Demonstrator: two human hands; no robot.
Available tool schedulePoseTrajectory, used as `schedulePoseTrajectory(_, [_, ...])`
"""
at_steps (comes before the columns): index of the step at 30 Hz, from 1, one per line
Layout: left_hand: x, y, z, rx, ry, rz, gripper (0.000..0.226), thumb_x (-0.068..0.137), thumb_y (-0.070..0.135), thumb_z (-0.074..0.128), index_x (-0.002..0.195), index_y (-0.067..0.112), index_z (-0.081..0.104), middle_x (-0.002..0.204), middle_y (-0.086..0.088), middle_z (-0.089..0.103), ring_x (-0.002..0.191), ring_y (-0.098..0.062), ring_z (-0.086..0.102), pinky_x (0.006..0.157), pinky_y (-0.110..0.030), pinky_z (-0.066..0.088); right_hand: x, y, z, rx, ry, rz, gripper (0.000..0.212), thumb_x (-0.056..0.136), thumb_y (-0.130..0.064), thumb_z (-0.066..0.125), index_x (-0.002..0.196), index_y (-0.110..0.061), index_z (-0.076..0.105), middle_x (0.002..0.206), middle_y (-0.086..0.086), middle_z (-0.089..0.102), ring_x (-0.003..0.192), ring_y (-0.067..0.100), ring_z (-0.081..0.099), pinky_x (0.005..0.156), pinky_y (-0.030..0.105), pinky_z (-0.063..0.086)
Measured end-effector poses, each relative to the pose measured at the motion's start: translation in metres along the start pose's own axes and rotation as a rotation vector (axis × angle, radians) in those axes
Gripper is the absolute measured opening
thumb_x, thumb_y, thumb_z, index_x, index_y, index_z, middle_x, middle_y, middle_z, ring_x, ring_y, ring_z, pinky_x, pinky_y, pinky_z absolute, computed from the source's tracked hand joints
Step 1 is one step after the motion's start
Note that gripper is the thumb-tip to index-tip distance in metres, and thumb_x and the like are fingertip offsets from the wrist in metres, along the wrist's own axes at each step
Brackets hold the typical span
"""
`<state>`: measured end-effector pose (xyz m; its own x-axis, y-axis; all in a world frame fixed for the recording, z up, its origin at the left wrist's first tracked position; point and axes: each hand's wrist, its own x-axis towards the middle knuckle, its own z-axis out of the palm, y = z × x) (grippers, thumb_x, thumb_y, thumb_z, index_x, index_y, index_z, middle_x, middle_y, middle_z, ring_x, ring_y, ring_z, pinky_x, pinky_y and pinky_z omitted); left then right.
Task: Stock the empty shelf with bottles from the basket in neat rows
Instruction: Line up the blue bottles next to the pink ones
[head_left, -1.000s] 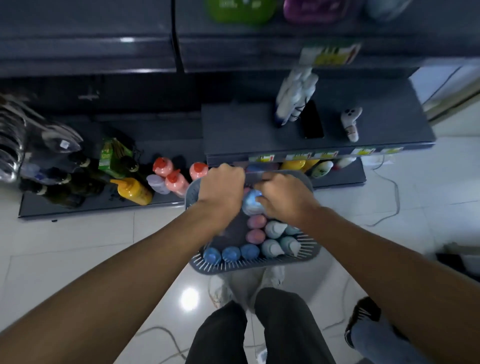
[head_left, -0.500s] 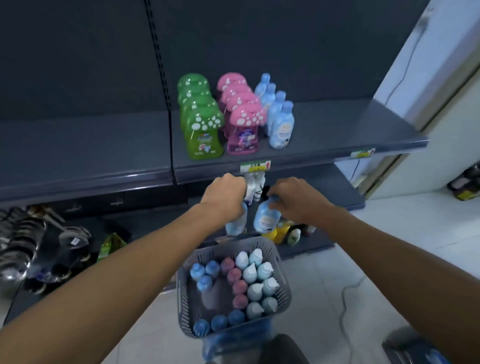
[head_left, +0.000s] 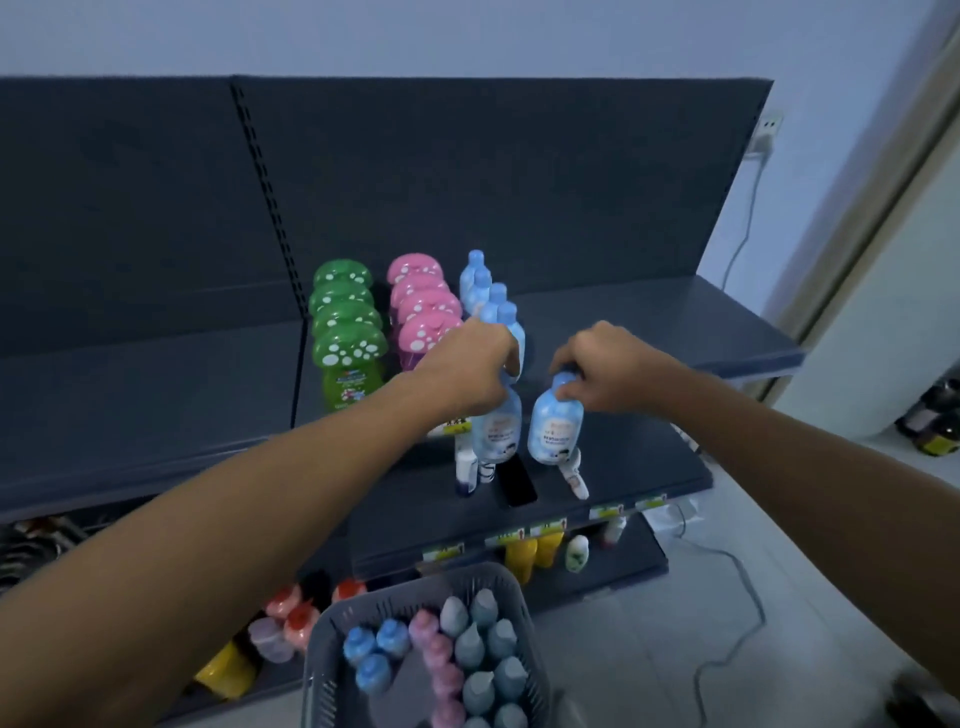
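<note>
Carrying is judged the step in hand: one blue bottle (head_left: 496, 431) is gripped at its neck by the left hand (head_left: 467, 369), a second bottle (head_left: 553, 431) likewise by the right hand (head_left: 608, 371), both held before the shelf (head_left: 649, 322) edge. A lift over that edge is called for, onto bare space at 12 o'clock beside the blue row (head_left: 491, 291). Pink bottles (head_left: 423, 306) crowd at 10 o'clock; the basket (head_left: 324, 644) is at 6 o'clock.
</note>
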<state>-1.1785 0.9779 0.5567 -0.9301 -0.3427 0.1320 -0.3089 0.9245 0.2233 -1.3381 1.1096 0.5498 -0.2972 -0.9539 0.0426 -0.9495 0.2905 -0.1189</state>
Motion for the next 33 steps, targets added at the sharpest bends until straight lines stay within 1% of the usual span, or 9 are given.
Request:
schedulePoseTrajectory(4, [0.042,0.014,-0.008,-0.005,0.006,0.008,0.034,0.084,0.003,0.058,0.109,0.018,0.074,0.106,-0.001,0.073,0.101,-0.02,0.065,0.082,-0.031,0.055,0.022,0.038,-0.022,0.039,-0.011,-0.036,0.017,0.078,-0.029,0.071,0.093,-0.025,0.078,0.073,-0.019,0.063,0.071,0.003,0.057,0.065,0.022,0.044])
schedulePoseTrajectory(7, [0.075,0.024,-0.012,0.027,0.005,0.014,0.032,0.084,0.004,0.056,0.108,0.017,0.073,0.101,0.002,0.07,0.101,-0.019,0.06,0.075,-0.025,0.042,0.044,0.069,-0.039,0.074,-0.022,-0.069,0.015,0.075,-0.034,0.078,0.088,-0.026,0.078,0.071,-0.021,0.065,0.073,-0.004,0.061,0.064,0.019,0.048])
schedulePoseTrajectory(10, [0.107,0.03,-0.016,0.065,0.003,-0.001,0.03,0.085,0.005,0.057,0.107,0.017,0.073,0.101,0.003,0.069,0.101,-0.02,0.06,0.074,-0.028,0.042,0.069,0.097,-0.052,0.077,-0.021,-0.088,0.016,0.072,-0.038,0.081,0.083,-0.027,0.078,0.07,-0.018,0.067,0.073,0.0,0.066,0.067,0.028,0.057])
schedulePoseTrajectory(16, [0.157,0.03,-0.014,0.071,-0.029,-0.075,0.027,0.083,0.01,0.06,0.101,0.025,0.073,0.101,0.007,0.071,0.097,-0.016,0.06,0.081,-0.04,0.057,0.123,0.138,-0.06,0.039,-0.018,-0.164,0.017,0.07,-0.039,0.081,0.081,-0.028,0.075,0.071,-0.018,0.066,0.074,0.005,0.065,0.071,0.034,0.06])
schedulePoseTrajectory(20, [0.185,0.02,-0.005,0.082,-0.02,-0.122,0.027,0.085,0.011,0.062,0.103,0.027,0.073,0.099,0.011,0.069,0.096,-0.013,0.06,0.076,-0.033,0.053,0.156,0.154,-0.055,0.036,-0.031,-0.223,0.018,0.073,-0.037,0.079,0.086,-0.025,0.076,0.076,-0.016,0.067,0.08,0.007,0.063,0.075,0.037,0.059])
schedulePoseTrajectory(23, [0.202,0.012,0.001,0.078,0.007,-0.143,0.028,0.086,0.011,0.063,0.106,0.028,0.074,0.091,0.016,0.059,0.088,-0.009,0.055,0.071,-0.026,0.042,0.181,0.163,-0.052,0.033,-0.039,-0.267,0.019,0.075,-0.037,0.079,0.089,-0.025,0.077,0.079,-0.016,0.068,0.084,0.009,0.062,0.077,0.037,0.059])
schedulePoseTrajectory(27, [0.22,0.001,0.004,0.065,0.042,-0.165,0.033,0.086,0.009,0.066,0.112,0.028,0.074,0.089,0.014,0.049,0.085,-0.009,0.052,0.071,-0.025,0.041,0.212,0.171,-0.048,0.052,-0.046,-0.291,0.02,0.077,-0.036,0.08,0.092,-0.025,0.077,0.085,-0.011,0.068,0.088,0.011,0.063,0.079,0.037,0.059])
schedulePoseTrajectory(31, [0.237,-0.008,0.004,0.092,0.052,-0.198,0.032,0.087,0.012,0.066,0.112,0.029,0.075,0.089,0.012,0.054,0.089,-0.014,0.06,0.07,-0.027,0.041,0.238,0.176,-0.044,0.06,-0.037,-0.295,0.017,0.078,-0.034,0.08,0.091,-0.024,0.077,0.085,-0.008,0.07,0.086,0.013,0.066,0.079,0.038,0.059])
schedulePoseTrajectory(33, [0.245,-0.012,0.003,0.08,0.051,-0.223,0.031,0.086,0.013,0.067,0.111,0.029,0.076,0.089,0.01,0.059,0.089,-0.018,0.064,0.071,-0.03,0.047,0.248,0.179,-0.041,0.064,-0.022,-0.291,0.016,0.079,-0.032,0.079,0.093,-0.024,0.077,0.088,-0.007,0.07,0.087,0.015,0.066,0.079,0.038,0.059])
